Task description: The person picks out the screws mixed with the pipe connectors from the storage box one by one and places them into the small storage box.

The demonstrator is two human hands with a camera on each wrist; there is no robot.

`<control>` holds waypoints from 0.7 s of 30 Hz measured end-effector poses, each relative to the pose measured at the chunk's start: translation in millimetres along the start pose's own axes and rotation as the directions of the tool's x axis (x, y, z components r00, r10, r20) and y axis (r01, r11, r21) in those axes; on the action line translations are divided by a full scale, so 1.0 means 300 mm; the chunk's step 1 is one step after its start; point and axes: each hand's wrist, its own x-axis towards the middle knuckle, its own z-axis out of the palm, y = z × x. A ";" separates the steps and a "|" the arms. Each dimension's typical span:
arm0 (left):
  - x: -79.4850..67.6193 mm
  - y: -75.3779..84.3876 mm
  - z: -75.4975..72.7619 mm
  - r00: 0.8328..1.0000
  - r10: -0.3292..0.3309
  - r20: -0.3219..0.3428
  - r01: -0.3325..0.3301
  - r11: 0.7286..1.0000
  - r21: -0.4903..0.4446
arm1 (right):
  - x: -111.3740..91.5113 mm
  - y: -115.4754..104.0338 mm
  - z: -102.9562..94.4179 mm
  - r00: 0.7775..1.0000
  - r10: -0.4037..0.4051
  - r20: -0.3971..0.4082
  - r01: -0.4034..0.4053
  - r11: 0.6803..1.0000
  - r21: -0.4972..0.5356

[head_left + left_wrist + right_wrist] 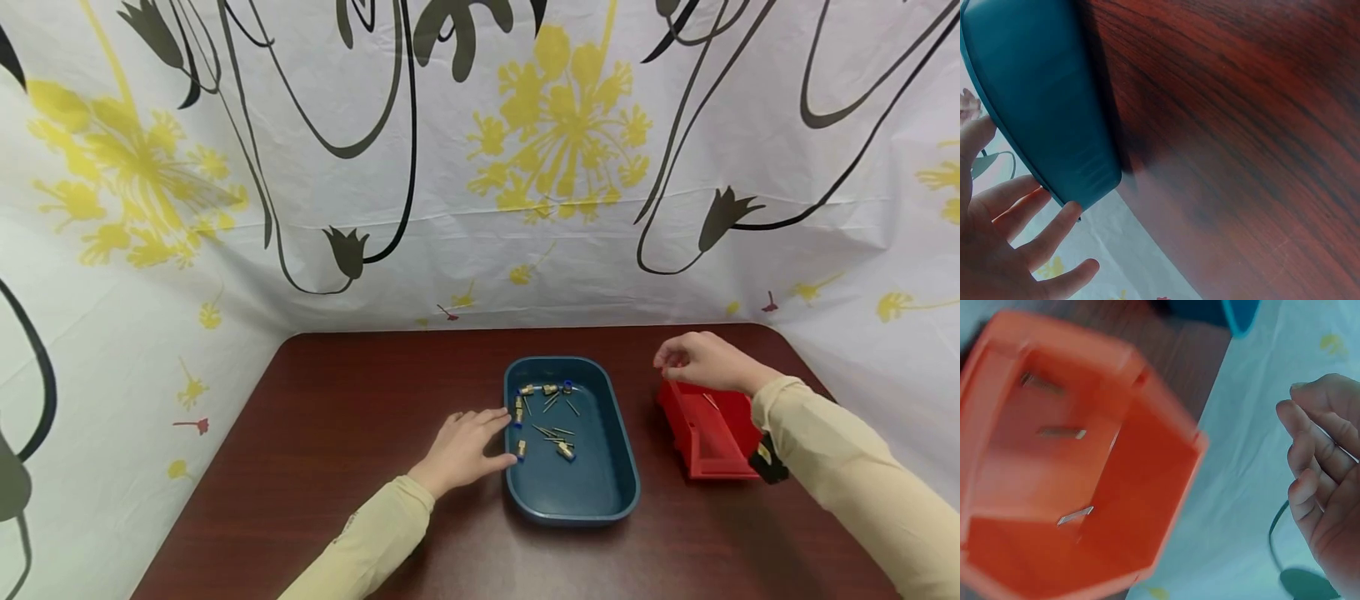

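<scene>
With fingers spread, my left hand [467,448] rests at the left rim of a blue tray [622,487]. Inside that tray lie several brass fittings with blue ends, one of them a fitting [566,451] near the middle, and several thin nail-like metal pins [547,432]. Over the back of a red bin [693,450] hovers my right hand [708,361], its fingers loosely bent and thumb close to the index finger. Nothing shows between those fingers in the right wrist view. Three small metal pins lie in the bin there, including one pin [1075,515] nearest the lower wall.
Both containers stand on a dark red-brown wooden table [360,417], the red bin to the right of the tray. A white cloth [435,183] printed with yellow flowers and grey stems hangs behind the table and along its sides.
</scene>
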 end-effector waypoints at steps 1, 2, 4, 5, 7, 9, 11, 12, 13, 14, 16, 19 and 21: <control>-0.001 -0.001 0.000 1.000 -0.001 0.001 0.001 1.000 0.000 | 0.015 -0.013 0.005 1.000 0.001 0.008 -0.001 1.000 0.016; 0.000 -0.002 0.000 1.000 -0.001 0.002 0.001 1.000 0.001 | 0.029 -0.026 0.010 1.000 0.001 0.015 -0.002 0.999 0.034; 0.001 -0.003 0.003 1.000 0.004 0.001 -0.004 1.000 0.001 | 0.058 -0.052 0.022 1.000 -0.007 0.030 0.006 0.999 0.054; 0.001 -0.004 0.004 1.000 0.005 0.000 -0.005 1.000 0.000 | 0.072 -0.064 0.030 0.999 -0.014 0.033 0.011 0.998 0.062; 0.004 -0.006 0.005 1.000 0.008 -0.002 -0.008 1.000 0.000 | 0.100 -0.087 0.047 0.998 -0.037 0.041 0.034 0.997 0.071; 0.006 -0.006 0.005 1.000 0.012 -0.003 -0.012 1.000 0.000 | 0.126 -0.106 0.066 0.996 -0.075 0.042 0.073 0.995 0.063; 0.006 -0.006 0.004 1.000 0.010 -0.002 -0.010 1.000 -0.001 | 0.152 -0.127 0.085 0.993 -0.102 0.053 0.098 0.993 0.073; 0.005 -0.006 0.003 1.000 0.008 0.000 -0.008 1.000 -0.002 | 0.164 -0.139 0.094 0.992 -0.112 0.063 0.107 0.991 0.081; 0.005 -0.006 0.002 1.000 0.007 0.001 -0.007 1.000 -0.004 | 0.175 -0.152 0.102 0.989 -0.129 0.073 0.122 0.988 0.091; 0.004 -0.006 0.002 1.000 0.006 0.002 -0.006 1.000 -0.005 | 0.186 -0.165 0.111 0.988 -0.133 0.085 0.124 0.987 0.099; 0.003 -0.006 0.002 1.000 0.005 0.004 -0.005 1.000 -0.010 | 0.206 -0.191 0.129 0.984 -0.133 0.120 0.118 0.985 0.127; 0.003 -0.005 0.002 1.000 0.002 0.006 -0.002 1.000 -0.016 | 0.230 -0.225 0.158 0.975 -0.143 0.168 0.114 0.978 0.172; 0.005 -0.005 0.003 1.000 0.002 0.007 -0.002 1.000 -0.019 | 0.244 -0.242 0.181 0.971 -0.139 0.192 0.101 0.975 0.197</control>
